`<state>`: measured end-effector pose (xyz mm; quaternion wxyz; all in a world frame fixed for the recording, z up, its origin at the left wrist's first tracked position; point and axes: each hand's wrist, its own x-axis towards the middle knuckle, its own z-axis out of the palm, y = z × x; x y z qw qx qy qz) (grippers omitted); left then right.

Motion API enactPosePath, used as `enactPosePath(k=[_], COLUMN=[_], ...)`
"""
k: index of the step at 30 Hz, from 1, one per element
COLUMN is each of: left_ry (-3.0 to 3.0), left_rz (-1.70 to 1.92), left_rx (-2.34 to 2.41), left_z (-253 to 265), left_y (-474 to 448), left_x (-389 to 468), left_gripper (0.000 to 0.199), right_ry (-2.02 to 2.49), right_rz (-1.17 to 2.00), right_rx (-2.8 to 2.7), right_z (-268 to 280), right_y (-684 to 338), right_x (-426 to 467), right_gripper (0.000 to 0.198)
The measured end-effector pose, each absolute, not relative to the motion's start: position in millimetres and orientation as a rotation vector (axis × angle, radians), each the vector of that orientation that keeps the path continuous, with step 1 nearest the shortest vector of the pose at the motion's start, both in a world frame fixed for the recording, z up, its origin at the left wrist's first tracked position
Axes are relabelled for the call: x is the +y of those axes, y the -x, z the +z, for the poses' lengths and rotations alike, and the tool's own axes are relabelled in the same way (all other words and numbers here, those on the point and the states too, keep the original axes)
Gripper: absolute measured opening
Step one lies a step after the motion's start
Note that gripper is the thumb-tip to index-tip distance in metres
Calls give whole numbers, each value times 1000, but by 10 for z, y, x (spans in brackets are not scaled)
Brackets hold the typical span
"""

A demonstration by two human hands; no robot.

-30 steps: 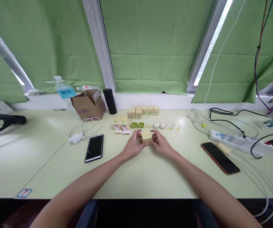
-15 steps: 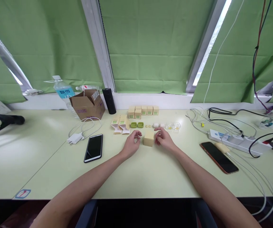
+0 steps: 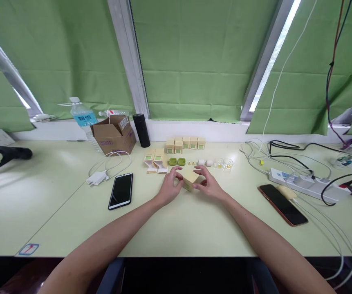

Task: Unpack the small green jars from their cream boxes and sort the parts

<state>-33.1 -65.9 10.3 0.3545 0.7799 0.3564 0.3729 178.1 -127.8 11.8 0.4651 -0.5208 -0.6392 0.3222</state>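
Between my two hands is a small tan cardboard box (image 3: 189, 180), turned at an angle and slightly blurred. My right hand (image 3: 209, 184) grips its right side, thumb in front and fingers behind. On the left side, my left hand (image 3: 170, 185) has its curled thumb and fingers against the box. Just beyond lie two green trays (image 3: 177, 161), tiny yellow pieces (image 3: 191, 163), white round pieces (image 3: 205, 163) and clear containers (image 3: 223, 164). Two opened cartons (image 3: 155, 160) lie left of the trays. Several closed small boxes (image 3: 185, 143) stand in rows at the back.
A phone (image 3: 121, 191) and a white charger (image 3: 97, 178) lie to the left. Behind them are a brown carton (image 3: 113, 136), a black cylinder (image 3: 141, 130) and a water bottle (image 3: 85, 120). Another phone (image 3: 282, 204), a power strip (image 3: 307, 184) and tangled cables occupy the right.
The small box has turned and shifted slightly left. My right hand has moved left and closed on its side; my left hand now meets its other side.
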Motion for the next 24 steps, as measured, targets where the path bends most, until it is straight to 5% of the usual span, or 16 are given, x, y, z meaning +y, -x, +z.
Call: enactPosePath(k=[4,13,19,24], left_ry=[-2104,-2002,-2197,-2371], left_rz=[971,741,827,1049], left_rx=[902,655,702,733], left_z=[149,112,166,136], left_y=[357,368,337,347], left_x=[-717,-651,-717,-783], left_gripper=[52,77,50,47], right_ry=[1299,1159,1091,1126], right_rz=[763,841,859,838], right_rx=[-1643,-1630,-1549,-1560], right_z=[135,120,162,252], right_y=[-1731,-1771,-1732,-1637], right_x=[-1305,-1299,-1337,-1419], right_gripper=[82,72,59,48])
